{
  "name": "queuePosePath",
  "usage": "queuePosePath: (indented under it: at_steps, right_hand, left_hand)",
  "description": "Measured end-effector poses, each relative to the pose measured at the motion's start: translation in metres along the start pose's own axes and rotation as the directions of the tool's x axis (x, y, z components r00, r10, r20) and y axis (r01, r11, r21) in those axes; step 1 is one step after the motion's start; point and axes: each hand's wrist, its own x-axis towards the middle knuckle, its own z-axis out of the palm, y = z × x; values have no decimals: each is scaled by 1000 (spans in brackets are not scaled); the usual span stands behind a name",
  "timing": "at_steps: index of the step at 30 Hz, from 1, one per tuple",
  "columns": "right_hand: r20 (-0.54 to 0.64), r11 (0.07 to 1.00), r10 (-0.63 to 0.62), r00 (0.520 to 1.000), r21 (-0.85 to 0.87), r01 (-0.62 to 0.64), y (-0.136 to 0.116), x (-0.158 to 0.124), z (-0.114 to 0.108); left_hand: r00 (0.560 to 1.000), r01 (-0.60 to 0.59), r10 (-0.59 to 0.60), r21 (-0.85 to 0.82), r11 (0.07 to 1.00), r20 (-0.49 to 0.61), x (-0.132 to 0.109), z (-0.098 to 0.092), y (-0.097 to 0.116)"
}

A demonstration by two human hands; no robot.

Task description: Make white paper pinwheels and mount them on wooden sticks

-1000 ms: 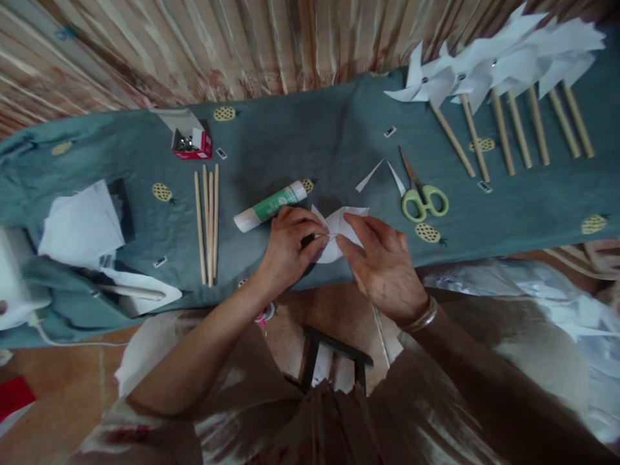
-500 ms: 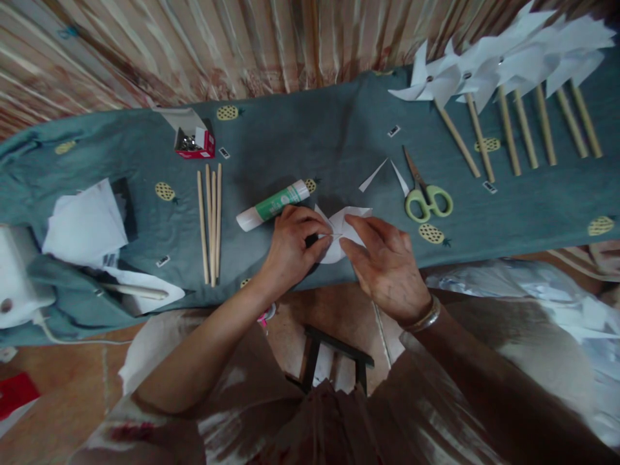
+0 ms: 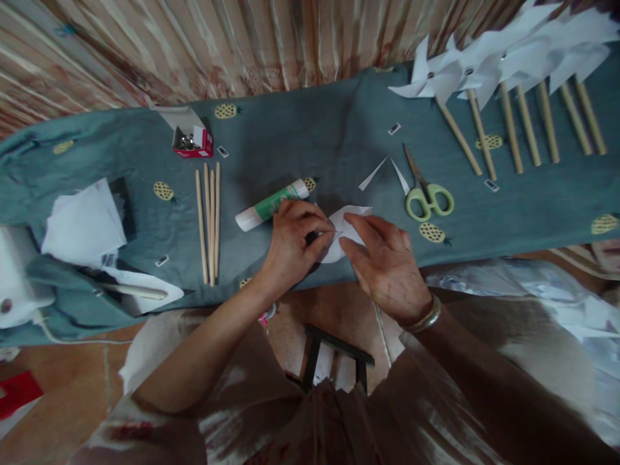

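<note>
A white paper pinwheel [image 3: 334, 253] with folded-in corners lies at the front edge of the cloth, between my hands. My left hand [image 3: 296, 240] is closed, with thumb and index finger pinching the paper near its middle. Its knuckles are close to a green and white glue stick [image 3: 272, 205]. From the right, my right hand [image 3: 382, 261] grips the same paper, thumb and fingertips bent down onto it. Scissors with green handles [image 3: 429, 201] lie right of the paper, beside two thin paper slivers [image 3: 372, 174]. My fingers partly hide the folds.
Several finished pinwheels [image 3: 513, 71] on wooden sticks lie at the back right. On the left are several thin sticks [image 3: 212, 223], a red box of small metal pieces [image 3: 194, 143], a paper stack [image 3: 84, 223] and a white device [image 3: 22, 278] with a cord.
The left fingertips have shifted slightly right over the middle of the paper. The right hand stays almost still, and the view has moved only a little.
</note>
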Motion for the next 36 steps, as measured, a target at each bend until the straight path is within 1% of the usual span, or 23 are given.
queuePosePath:
  at_steps: [6,12,17,21,28,36]
  right_hand:
    - [-33,1000,-18,999,-8,18,-1,2,-1]
    - [-1,1000,7,1000,-7,-7,-1,2,-2]
    - [40,999,37,999,28,-38,-1,0,-2]
    - [42,998,37,998,53,-39,0,0,0]
    - [42,999,29,999,27,-31,0,0,-1]
    - [-12,1000,-5,1000,-18,5,0,2,-3]
  left_hand:
    - [1000,17,-17,27,1000,25,1,2,0]
    - [999,39,-40,37,999,27,1,5,0]
    - [999,47,-48,27,999,23,1,6,0]
    - [999,46,-47,33,998,18,1,7,-1]
    - [998,52,-52,35,998,18,2,8,1]
    - [999,49,-49,20,999,-9,2,9,0]
